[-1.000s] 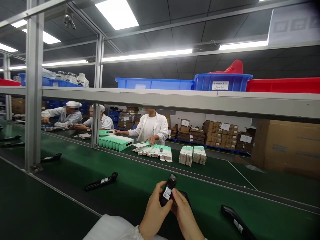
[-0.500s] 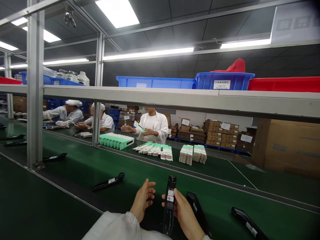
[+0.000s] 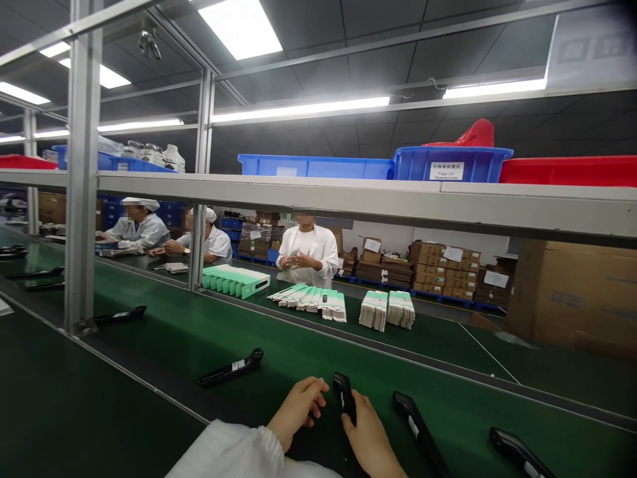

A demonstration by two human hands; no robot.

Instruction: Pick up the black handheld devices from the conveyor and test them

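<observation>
A black elongated handheld device, tilted and partly covered by fingers, is held in my right hand just over the green conveyor belt. To its left, my left hand hangs with loosely bent fingers and nothing in it. A similar black device with a white label lies on the belt farther left. On the right lie another labelled black device and one more black device, cut off by the lower edge.
Green-and-white folded cartons and two carton stacks sit across the belt. A person in a white coat stands behind them; two others work at left. Overhead runs a shelf with blue bins. A metal post rises at left.
My right hand has lowered the device and turned it, so its label no longer faces me. The devices on the belt have shifted rightward in view. The person opposite has drawn both hands together.
</observation>
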